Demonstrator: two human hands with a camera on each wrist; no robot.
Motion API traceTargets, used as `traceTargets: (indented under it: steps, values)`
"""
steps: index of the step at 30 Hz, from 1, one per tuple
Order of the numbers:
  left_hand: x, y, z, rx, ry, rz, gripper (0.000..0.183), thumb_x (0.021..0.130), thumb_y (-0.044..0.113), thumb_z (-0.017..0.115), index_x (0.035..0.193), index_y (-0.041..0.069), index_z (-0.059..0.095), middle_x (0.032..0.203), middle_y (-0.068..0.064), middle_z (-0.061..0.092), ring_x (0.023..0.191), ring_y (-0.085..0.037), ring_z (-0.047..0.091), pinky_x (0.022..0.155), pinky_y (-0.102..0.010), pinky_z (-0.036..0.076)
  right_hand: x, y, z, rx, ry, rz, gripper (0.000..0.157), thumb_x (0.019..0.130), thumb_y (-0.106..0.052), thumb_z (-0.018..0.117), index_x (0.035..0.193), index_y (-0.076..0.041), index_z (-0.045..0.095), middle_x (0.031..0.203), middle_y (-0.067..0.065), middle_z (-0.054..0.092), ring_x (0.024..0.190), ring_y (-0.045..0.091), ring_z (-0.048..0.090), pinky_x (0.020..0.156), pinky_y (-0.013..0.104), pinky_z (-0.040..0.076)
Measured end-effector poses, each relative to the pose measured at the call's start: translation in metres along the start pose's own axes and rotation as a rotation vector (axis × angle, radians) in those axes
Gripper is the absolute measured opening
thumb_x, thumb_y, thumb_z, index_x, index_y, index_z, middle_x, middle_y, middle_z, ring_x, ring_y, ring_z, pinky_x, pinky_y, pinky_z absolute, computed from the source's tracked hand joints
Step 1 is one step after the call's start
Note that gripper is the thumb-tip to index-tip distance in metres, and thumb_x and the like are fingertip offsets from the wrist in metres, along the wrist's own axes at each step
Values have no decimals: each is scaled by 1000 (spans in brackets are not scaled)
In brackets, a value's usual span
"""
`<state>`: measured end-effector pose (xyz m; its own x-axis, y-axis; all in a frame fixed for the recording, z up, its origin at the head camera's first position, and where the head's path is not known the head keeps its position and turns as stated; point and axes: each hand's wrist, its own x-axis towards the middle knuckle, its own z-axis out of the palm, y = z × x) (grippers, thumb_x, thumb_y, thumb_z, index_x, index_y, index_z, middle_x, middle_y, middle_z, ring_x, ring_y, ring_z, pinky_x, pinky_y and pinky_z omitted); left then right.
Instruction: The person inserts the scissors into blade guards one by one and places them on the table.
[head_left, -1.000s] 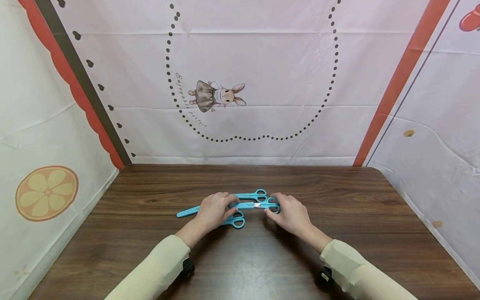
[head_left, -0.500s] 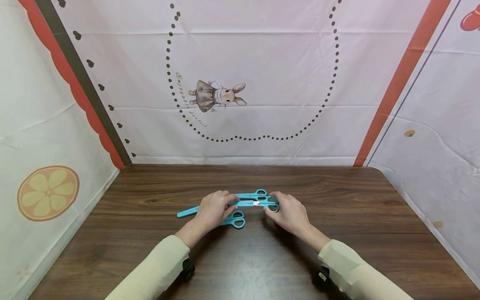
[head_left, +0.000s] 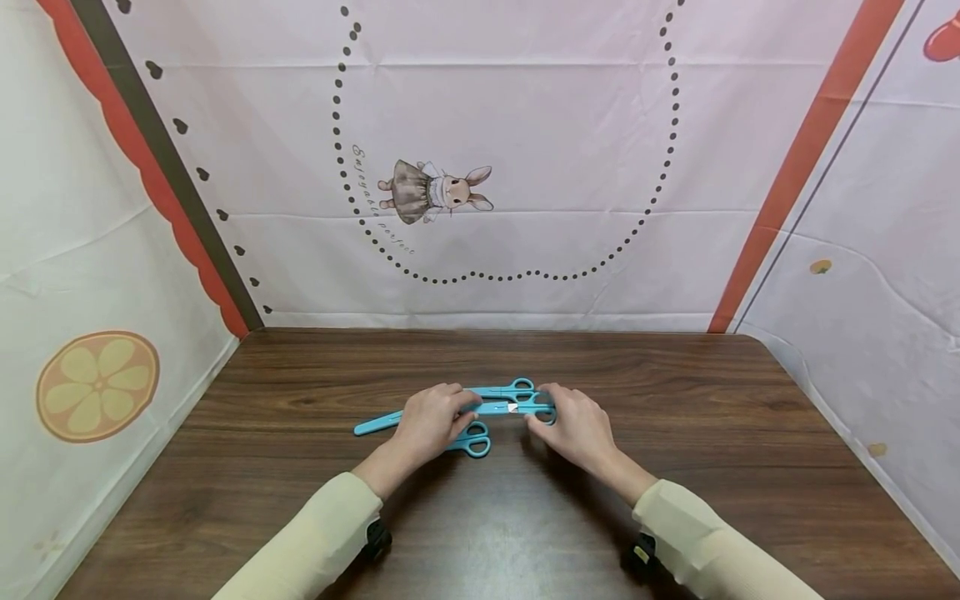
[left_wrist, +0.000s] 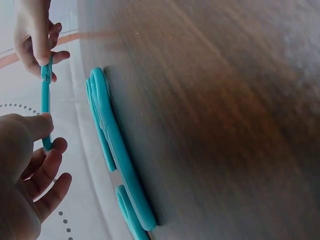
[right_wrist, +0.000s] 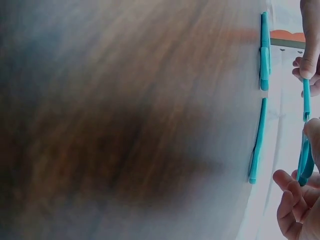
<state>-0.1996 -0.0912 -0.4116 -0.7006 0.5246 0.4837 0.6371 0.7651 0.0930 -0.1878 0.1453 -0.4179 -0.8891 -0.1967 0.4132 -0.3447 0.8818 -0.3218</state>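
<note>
Both hands hold one pair of light blue scissors (head_left: pixel 492 408) between them, raised above the table in both wrist views. My left hand (head_left: pixel 427 423) pinches its blade cover (left_wrist: pixel 45 97) between thumb and fingers. On the other side, my right hand (head_left: pixel 581 427) grips the handle loops (right_wrist: pixel 306 167). A short strip of shiny metal (head_left: pixel 513 408) shows between cover and handles. Behind them lies a second blue pair of scissors (head_left: pixel 517 388). Another blue handle (head_left: pixel 476 439) lies in front, its other end hidden by my left hand.
A long blue strip (head_left: pixel 375 424), like a covered blade, lies left of my left hand. Everything lies on a dark wood table (head_left: pixel 645 367). Behind the table hangs a printed cloth (head_left: pixel 562 167), and more cloth closes both sides.
My right hand has shifted slightly left with the handles, and the shiny metal strip looks a little narrower. My left hand has barely moved, and the scissors on the table stay put.
</note>
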Motion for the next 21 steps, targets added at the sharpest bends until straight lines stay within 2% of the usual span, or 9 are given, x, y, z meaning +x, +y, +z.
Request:
traceTargets:
  steps: [10, 17, 21]
  values:
    - [2, 3, 1, 28, 13, 2, 19, 79, 24, 72, 98, 21, 70, 76, 7, 59, 61, -6, 53, 51, -22, 43, -2, -1, -1, -4, 6, -13, 44, 75, -38, 73, 109, -12, 63, 61, -6, 50, 52, 8, 38, 42, 24, 31]
    - [5, 9, 0, 89, -30, 40, 19, 81, 27, 70, 99, 22, 70, 72, 8, 55, 56, -5, 50, 46, -19, 37, -2, -4, 0, -17, 5, -48, 42, 76, -38, 71, 108, -12, 64, 68, -1, 60, 51, 6, 42, 40, 21, 32]
    - [5, 8, -1, 89, -22, 45, 18, 81, 27, 70, 99, 22, 71, 71, 8, 55, 56, -5, 49, 46, -19, 36, -2, -3, 1, -30, 11, -61, 43, 75, -39, 72, 107, -11, 64, 66, -2, 58, 50, 5, 42, 40, 21, 32]
